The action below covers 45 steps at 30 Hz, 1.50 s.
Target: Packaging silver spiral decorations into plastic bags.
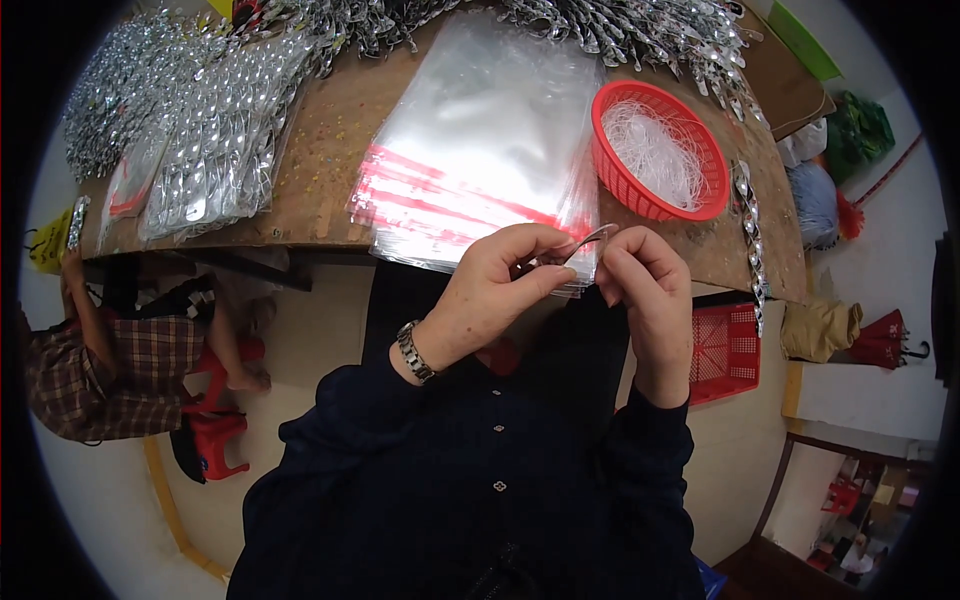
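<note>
Above the table's front edge, my left hand (500,280), with a metal watch on its wrist, pinches a small shiny dark-silver piece (588,243) between thumb and finger. Just to its right, my right hand (648,285) is closed in a pinch close to the piece's tip; what lies in its fingers is too small to make out. A thin, clear arc shows between the two hands. Beneath and beyond them lies a stack of clear plastic bags (490,110) with red-striped edges. Right of the stack stands a red basket (608,170) filled with clear thread (655,150).
Silver twisted strands (640,35) heap along the table's far side, with bagged ones (225,140) at left. One strand (750,235) hangs over the right edge. A red crate (725,350) sits below. At left, another person (120,370) is near a red stool (215,440).
</note>
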Each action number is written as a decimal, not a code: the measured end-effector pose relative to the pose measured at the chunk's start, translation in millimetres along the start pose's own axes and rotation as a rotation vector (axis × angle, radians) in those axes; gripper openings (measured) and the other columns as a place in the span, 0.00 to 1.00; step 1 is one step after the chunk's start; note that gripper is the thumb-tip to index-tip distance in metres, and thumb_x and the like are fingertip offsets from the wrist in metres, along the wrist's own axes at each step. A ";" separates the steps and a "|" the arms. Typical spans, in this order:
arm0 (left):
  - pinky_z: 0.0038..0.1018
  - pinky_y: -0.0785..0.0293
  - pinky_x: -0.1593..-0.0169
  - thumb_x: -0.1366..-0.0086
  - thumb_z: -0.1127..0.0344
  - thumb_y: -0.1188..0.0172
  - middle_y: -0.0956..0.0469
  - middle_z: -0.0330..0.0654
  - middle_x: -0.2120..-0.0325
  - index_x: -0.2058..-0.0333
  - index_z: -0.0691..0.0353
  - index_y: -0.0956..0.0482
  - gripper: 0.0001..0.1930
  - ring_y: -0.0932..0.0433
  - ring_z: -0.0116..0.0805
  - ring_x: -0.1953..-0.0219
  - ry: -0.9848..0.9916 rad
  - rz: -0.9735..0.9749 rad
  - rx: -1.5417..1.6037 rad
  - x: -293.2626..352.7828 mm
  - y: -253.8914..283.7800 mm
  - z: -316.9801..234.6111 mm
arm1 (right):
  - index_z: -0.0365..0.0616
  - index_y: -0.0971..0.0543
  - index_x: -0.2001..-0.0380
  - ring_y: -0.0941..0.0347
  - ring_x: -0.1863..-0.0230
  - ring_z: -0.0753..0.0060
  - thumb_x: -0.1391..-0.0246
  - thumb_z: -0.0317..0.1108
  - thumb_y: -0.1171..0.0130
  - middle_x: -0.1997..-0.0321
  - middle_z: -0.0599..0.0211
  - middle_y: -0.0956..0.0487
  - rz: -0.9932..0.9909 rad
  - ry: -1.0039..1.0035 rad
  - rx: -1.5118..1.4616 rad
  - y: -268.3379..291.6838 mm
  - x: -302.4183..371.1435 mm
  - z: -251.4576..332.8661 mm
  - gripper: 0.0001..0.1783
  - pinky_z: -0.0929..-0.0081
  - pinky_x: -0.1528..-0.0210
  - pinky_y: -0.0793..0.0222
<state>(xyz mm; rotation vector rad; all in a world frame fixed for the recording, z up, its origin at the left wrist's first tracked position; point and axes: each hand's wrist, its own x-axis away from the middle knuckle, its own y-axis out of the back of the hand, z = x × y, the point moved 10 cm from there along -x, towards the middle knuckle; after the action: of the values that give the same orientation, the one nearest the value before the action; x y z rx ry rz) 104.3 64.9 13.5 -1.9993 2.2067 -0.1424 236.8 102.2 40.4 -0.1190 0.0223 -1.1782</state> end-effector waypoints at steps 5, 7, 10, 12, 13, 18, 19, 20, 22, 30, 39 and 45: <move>0.16 0.30 0.63 0.37 0.72 0.40 0.24 0.33 0.63 0.51 0.65 0.26 0.15 0.28 0.17 0.67 -0.010 0.009 -0.020 -0.3 -0.8 -1.7 | 0.40 0.24 0.70 0.34 0.76 0.87 0.42 0.29 0.45 0.75 0.74 0.25 -0.014 -0.028 0.021 0.8 0.7 -0.7 0.05 0.88 0.72 0.40; 0.16 0.30 0.63 0.37 0.72 0.40 0.23 0.33 0.63 0.51 0.65 0.26 0.15 0.28 0.17 0.66 -0.004 0.021 -0.015 -0.2 -2.0 0.0 | 0.40 0.24 0.70 0.34 0.76 0.88 0.42 0.29 0.45 0.75 0.74 0.25 -0.014 -0.002 0.010 0.4 0.7 1.4 0.05 0.88 0.72 0.40; 0.16 0.30 0.63 0.37 0.72 0.40 0.23 0.34 0.63 0.51 0.65 0.26 0.15 0.27 0.18 0.66 -0.011 0.007 -0.030 0.6 -1.4 0.0 | 0.41 0.26 0.70 0.36 0.76 0.87 0.41 0.30 0.48 0.74 0.73 0.26 -0.015 -0.007 0.037 -0.5 1.0 1.2 0.05 0.88 0.72 0.42; 0.17 0.29 0.61 0.37 0.73 0.40 0.23 0.34 0.62 0.51 0.66 0.26 0.15 0.27 0.18 0.65 -0.009 0.027 -0.020 0.4 -3.5 0.4 | 0.41 0.26 0.70 0.36 0.76 0.87 0.41 0.30 0.48 0.74 0.73 0.26 -0.027 0.000 0.044 0.1 1.9 2.6 0.05 0.88 0.72 0.41; 0.17 0.29 0.61 0.37 0.73 0.40 0.23 0.34 0.62 0.51 0.66 0.26 0.15 0.27 0.18 0.65 -0.008 0.028 -0.019 0.4 -3.8 0.3 | 0.40 0.26 0.69 0.36 0.77 0.87 0.40 0.29 0.47 0.74 0.73 0.26 -0.039 0.007 0.051 1.2 2.4 3.4 0.05 0.88 0.72 0.41; 0.20 0.28 0.54 0.37 0.74 0.40 0.23 0.37 0.60 0.52 0.66 0.26 0.15 0.25 0.22 0.59 -0.084 0.024 -0.082 0.9 -3.3 -5.0 | 0.41 0.26 0.69 0.35 0.76 0.87 0.40 0.29 0.47 0.74 0.72 0.25 -0.054 0.014 0.060 1.6 3.2 3.1 0.05 0.88 0.72 0.40; 0.20 0.28 0.54 0.37 0.74 0.40 0.23 0.37 0.60 0.52 0.66 0.26 0.15 0.25 0.22 0.59 -0.083 0.024 -0.082 1.3 -3.3 -4.9 | 0.41 0.26 0.68 0.34 0.76 0.87 0.40 0.29 0.47 0.74 0.72 0.24 -0.060 0.022 0.067 2.0 3.3 3.6 0.04 0.88 0.72 0.39; 0.21 0.28 0.53 0.37 0.74 0.41 0.23 0.38 0.60 0.52 0.67 0.26 0.15 0.25 0.23 0.58 -0.090 0.017 -0.112 2.0 -3.1 -5.4 | 0.41 0.26 0.68 0.34 0.76 0.87 0.40 0.29 0.47 0.74 0.72 0.24 -0.060 0.022 0.067 2.6 3.1 3.0 0.04 0.88 0.72 0.39; 0.22 0.28 0.52 0.37 0.74 0.41 0.23 0.38 0.60 0.52 0.67 0.26 0.15 0.25 0.24 0.57 -0.096 0.010 -0.141 3.0 -3.0 -6.4 | 0.41 0.26 0.67 0.33 0.76 0.87 0.40 0.28 0.46 0.73 0.72 0.24 -0.070 0.042 0.095 5.1 2.8 3.4 0.03 0.88 0.71 0.38; 0.21 0.28 0.52 0.38 0.76 0.41 0.23 0.40 0.59 0.52 0.67 0.26 0.15 0.24 0.24 0.56 -0.093 0.065 -0.177 4.8 -7.7 -7.2 | 0.39 0.26 0.65 0.33 0.75 0.87 0.40 0.26 0.46 0.72 0.70 0.23 -0.110 0.138 0.093 7.5 5.7 9.1 0.02 0.89 0.71 0.38; 0.22 0.28 0.58 0.40 0.72 0.38 0.23 0.38 0.63 0.57 0.67 0.23 0.12 0.25 0.24 0.62 -0.061 0.106 0.027 6.1 -13.5 -1.0 | 0.38 0.26 0.65 0.36 0.76 0.87 0.40 0.27 0.46 0.73 0.72 0.25 -0.017 0.153 -0.001 5.8 5.3 3.8 0.03 0.89 0.72 0.41; 0.20 0.29 0.63 0.36 0.78 0.46 0.26 0.39 0.64 0.56 0.69 0.24 0.10 0.26 0.23 0.68 -0.138 0.067 0.157 4.8 -7.1 -27.2 | 0.39 0.26 0.66 0.36 0.76 0.86 0.40 0.27 0.46 0.72 0.71 0.25 0.066 0.132 -0.021 -2.8 8.0 2.8 0.03 0.89 0.72 0.41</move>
<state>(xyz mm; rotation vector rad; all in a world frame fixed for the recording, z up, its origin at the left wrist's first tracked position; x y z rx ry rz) 105.9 58.4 41.3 -1.7951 2.1045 -0.1593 237.5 94.0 43.9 -0.0583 0.1533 -1.1189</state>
